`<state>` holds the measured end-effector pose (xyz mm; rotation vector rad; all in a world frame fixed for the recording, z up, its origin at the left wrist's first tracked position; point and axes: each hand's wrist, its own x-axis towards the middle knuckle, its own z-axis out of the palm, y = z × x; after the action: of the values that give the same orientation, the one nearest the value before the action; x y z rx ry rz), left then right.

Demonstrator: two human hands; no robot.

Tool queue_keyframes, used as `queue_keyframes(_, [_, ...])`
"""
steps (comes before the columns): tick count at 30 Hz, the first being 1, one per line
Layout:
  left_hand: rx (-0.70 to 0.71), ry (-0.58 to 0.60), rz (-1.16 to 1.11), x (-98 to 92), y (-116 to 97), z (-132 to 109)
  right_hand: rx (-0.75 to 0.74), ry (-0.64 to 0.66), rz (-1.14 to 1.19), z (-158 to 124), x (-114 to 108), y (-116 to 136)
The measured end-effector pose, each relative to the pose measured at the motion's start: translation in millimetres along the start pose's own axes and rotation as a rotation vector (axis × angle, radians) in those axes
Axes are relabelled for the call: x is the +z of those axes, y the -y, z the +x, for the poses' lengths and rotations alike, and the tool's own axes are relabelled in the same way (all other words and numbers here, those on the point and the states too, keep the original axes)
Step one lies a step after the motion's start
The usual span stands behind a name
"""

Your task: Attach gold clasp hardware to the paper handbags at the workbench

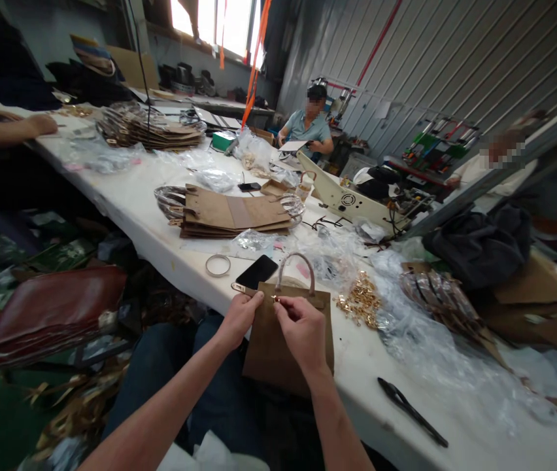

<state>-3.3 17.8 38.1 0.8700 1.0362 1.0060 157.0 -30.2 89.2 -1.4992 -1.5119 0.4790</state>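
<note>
A small brown handbag [271,340] with a looped handle hangs over the near edge of the white table [136,203]. My left hand [239,317] is closed on the bag's upper left edge, by its strap with a gold end. My right hand [301,327] pinches a small gold metal piece at the top of the bag's front. A pile of gold metal fittings [359,301] lies just right of the bag.
A black phone [256,271] and a tape ring [218,265] lie behind the bag. Stacks of brown bag panels [232,212] sit further back. Black pliers [410,411] lie at the right. Clear plastic wrap covers much of the table. Other people sit at the far end and left side.
</note>
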Motion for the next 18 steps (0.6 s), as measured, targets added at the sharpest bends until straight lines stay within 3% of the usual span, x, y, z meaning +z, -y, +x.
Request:
queue_keyframes(5, [0.083, -0.043, 0.081, 6.5, -0.5, -6.7, 0.06, -0.008, 0.005, 9.2, 9.2, 3.3])
queue_keyframes(18, [0.243, -0.14, 0.321, 13.7, -1.1, -17.4, 0.087, 0.136, -0.024, 21.3, -1.5, 6.5])
